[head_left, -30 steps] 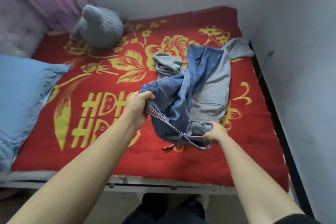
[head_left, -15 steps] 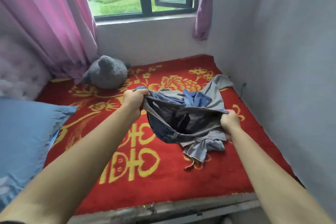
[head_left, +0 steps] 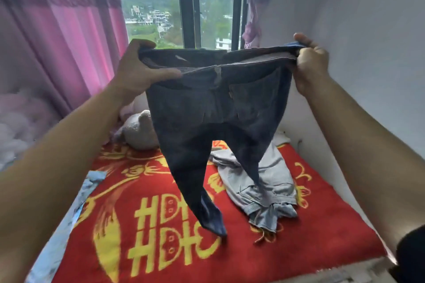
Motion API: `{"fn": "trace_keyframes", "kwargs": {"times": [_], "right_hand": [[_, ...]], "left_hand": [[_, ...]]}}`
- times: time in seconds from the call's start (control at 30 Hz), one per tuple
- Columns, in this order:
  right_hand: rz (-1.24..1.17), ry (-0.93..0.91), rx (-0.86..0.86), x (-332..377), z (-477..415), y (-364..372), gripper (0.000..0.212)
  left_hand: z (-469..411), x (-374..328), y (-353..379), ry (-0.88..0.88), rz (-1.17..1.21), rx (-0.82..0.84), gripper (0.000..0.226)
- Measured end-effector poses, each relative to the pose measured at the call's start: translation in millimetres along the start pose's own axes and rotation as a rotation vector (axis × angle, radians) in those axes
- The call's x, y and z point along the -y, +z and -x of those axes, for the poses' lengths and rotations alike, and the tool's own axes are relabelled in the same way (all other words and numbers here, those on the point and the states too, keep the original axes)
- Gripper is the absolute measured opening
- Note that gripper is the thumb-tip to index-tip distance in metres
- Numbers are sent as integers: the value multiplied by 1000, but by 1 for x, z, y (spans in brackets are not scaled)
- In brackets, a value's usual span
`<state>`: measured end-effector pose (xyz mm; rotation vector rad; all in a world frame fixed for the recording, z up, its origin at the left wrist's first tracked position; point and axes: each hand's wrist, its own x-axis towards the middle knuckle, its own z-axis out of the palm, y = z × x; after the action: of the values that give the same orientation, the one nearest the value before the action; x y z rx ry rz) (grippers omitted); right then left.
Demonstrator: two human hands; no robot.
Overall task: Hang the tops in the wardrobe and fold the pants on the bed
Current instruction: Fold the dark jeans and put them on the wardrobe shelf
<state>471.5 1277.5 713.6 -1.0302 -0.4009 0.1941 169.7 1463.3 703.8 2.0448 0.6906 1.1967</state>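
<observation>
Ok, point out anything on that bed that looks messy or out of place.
The light grey pants lie crumpled and unfolded on the red blanket near the right wall, a cord trailing from their near end. The dark blue jeans hang in the air, left hand and right hand gripping the waistband.

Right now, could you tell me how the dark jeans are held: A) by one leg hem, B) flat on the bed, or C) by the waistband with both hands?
C: the left hand and the right hand each hold the dark jeans by a waistband end.
</observation>
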Motion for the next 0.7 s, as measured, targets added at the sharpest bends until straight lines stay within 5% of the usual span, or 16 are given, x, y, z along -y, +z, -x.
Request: {"fn": "trace_keyframes", "kwargs": {"times": [0.3, 0.4, 0.57, 0.7], "right_hand": [[-108, 79, 46, -2, 19, 39, 25], [153, -9, 84, -16, 18, 46, 20], [618, -111, 155, -41, 5, 50, 31], [807, -23, 218, -69, -8, 57, 26]], "left_hand": [[-10, 19, -44, 13, -304, -73, 43], [-9, 22, -45, -66, -253, -70, 40], [-12, 45, -63, -261, -98, 159, 83], [-24, 81, -61, -343, -141, 282, 59]]}}
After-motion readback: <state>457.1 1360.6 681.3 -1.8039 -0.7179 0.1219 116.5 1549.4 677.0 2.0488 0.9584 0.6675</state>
